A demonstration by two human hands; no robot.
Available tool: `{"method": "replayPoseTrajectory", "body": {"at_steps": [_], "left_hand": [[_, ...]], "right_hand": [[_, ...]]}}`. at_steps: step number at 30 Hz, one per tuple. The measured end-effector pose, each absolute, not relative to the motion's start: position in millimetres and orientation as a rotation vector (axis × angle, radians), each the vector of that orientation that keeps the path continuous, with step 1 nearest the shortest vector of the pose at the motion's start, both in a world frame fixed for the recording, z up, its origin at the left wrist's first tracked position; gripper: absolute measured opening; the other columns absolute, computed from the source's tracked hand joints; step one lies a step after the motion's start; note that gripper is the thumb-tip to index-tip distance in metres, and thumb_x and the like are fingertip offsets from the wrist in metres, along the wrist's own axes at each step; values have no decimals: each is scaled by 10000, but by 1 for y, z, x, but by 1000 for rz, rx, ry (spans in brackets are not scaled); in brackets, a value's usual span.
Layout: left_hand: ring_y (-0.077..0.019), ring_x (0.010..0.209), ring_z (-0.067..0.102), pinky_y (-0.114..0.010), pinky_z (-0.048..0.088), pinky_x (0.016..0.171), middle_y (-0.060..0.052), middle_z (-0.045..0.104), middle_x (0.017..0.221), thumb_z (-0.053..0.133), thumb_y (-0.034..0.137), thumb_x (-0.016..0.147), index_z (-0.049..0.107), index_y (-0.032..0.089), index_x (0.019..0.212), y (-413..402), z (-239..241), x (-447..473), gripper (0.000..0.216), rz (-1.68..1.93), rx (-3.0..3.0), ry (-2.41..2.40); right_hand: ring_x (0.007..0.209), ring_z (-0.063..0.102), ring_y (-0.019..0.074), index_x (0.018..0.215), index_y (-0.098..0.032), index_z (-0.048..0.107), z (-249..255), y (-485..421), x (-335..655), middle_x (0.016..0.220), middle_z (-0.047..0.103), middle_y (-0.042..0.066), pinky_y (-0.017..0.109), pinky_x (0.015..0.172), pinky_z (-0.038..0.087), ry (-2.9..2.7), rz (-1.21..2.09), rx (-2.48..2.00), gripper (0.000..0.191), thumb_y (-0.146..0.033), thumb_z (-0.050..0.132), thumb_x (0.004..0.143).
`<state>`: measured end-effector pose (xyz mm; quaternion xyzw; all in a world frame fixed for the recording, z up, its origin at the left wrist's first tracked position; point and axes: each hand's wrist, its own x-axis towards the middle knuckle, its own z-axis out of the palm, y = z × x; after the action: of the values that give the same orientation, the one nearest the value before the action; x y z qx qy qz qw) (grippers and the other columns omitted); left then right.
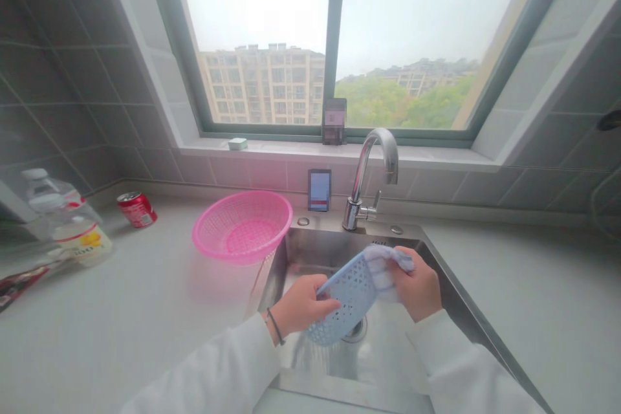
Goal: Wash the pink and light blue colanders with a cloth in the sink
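Observation:
My left hand [301, 305] grips the edge of a light-blue perforated plastic basket [350, 297], held tilted above the sink. My right hand [416, 284] is shut on a crumpled white and grey cloth [383, 272], pressing it against the basket's far end. Below them lies a stainless steel sink [310, 249], its drain [358, 331] partly hidden behind the basket. A chrome faucet [356, 213] rises from the sink's back edge, beyond both hands. White sleeves cover both my forearms, and a dark band circles my left wrist.
A pink mesh basket [208, 233] sits on the white counter [121, 336] left of the sink. Further left stand a red soda can [136, 209] and plastic bottles [68, 220]. Tiled walls [63, 77] and a windowsill [339, 152] lie behind.

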<state>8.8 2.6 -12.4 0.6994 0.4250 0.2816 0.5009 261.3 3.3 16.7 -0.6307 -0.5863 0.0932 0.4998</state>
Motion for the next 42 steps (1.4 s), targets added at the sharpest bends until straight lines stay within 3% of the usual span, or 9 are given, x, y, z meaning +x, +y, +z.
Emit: {"method": "replayPoseTrajectory", "body": {"at_steps": [6,13,19,25,32,42], "left_hand": [[-129,603,498,-227,341,552,33,520,620,607,285,742,491,179,662,7,-12,9,177,667,1843,1116],[-129,507,513,-230,348,491,57,468,579,619,339,742,448,202,685,5,-13,8,227,641,1695,1077],[-127,536,500,-235,363,511,46,479,615,604,342,747,454,195,689,4,-15,7,218,654,1721,1062],[-135,575,523,-235,367,540,38,491,642,600,347,763,476,186,700,4,-13,5,213,689,1762,1070],[-135,552,520,-235,364,527,36,503,624,599,358,759,474,190,688,5,-13,6,221,687,1766,1098],[-141,516,534,-240,398,492,43,490,616,602,371,742,482,192,700,6,-14,8,219,699,1706,1066]], "right_hand": [[657,689,217,855,-214,694,14,-10,223,764,749,40,302,630,544,-1740,452,-1195,246,-439,611,804],[740,705,262,898,-207,689,16,4,254,798,757,53,344,678,549,-1430,348,-1488,342,-525,608,801],[667,681,227,863,-209,670,15,-9,242,759,737,43,320,634,546,-1564,448,-1282,309,-507,620,801],[757,698,273,888,-203,675,12,3,254,800,747,65,369,693,546,-1355,411,-1491,306,-486,629,782],[647,651,208,862,-201,662,12,-9,239,734,710,26,304,615,514,-1585,475,-1294,279,-469,631,794],[632,633,199,857,-196,668,7,-8,241,721,701,28,299,600,496,-1551,488,-1227,282,-471,657,795]]}}
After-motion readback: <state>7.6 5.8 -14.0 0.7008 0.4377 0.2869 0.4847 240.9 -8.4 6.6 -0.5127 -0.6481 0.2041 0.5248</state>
